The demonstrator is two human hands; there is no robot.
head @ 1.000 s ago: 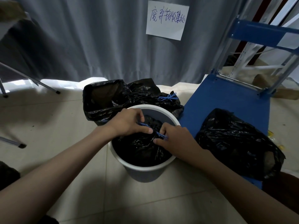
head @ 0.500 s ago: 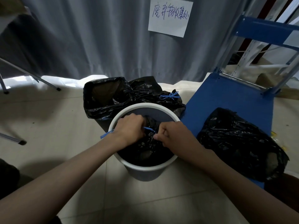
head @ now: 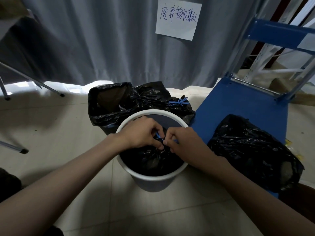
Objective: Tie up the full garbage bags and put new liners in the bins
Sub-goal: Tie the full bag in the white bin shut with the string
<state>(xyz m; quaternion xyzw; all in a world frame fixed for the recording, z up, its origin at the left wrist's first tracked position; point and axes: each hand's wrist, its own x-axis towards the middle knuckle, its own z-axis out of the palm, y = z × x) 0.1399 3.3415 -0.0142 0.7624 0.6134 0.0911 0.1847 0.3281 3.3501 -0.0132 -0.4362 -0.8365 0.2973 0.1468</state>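
Now we log both hands drawn together: left hand (head: 142, 133) and right hand (head: 185, 142) pinch the blue drawstring (head: 159, 137) between them, over the black bag (head: 153, 159) in the white bin (head: 153, 182). Earlier spread apart; knot likely cinching.

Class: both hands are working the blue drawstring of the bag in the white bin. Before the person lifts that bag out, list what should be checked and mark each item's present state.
1. Left hand has a grip on the thin blue drawstring: ok.
2. Right hand grips it too: ok.
3. Knot finished and tight: cannot tell.
4. Mouth of the black plastic bag gathered shut: ok.
5. Bag sits inside the round white plastic bin: ok.
6. New liner within reach: cannot tell.
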